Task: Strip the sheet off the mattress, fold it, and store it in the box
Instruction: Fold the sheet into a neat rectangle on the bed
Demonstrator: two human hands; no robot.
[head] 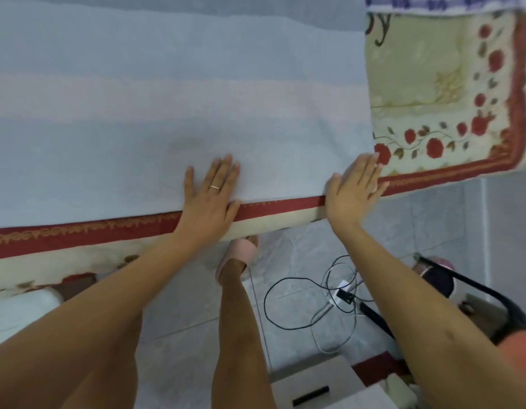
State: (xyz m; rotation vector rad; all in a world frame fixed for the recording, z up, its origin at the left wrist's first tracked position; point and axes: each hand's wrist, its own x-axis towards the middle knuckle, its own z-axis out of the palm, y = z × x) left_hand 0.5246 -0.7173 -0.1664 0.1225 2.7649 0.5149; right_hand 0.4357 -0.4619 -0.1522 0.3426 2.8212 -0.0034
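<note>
A pale blue sheet [173, 107] with a faint pink band lies spread flat over the mattress, which wears a cream cover [438, 93] with red roses and a red border. My left hand [210, 193] presses flat on the sheet near its front edge, fingers straight, a ring on one finger. My right hand [354, 187] lies flat with straight fingers at the sheet's front right corner, partly over the red border. A white cardboard box [320, 379] with a dark handle slot stands on the floor at the lower right.
Grey tiled floor [285, 261] runs below the mattress edge. Tangled black and white cables with a power strip [343, 295] lie on it. My foot in a pink slipper [241, 255] stands by the bed. A black bag strap and clutter [450, 284] sit at the right.
</note>
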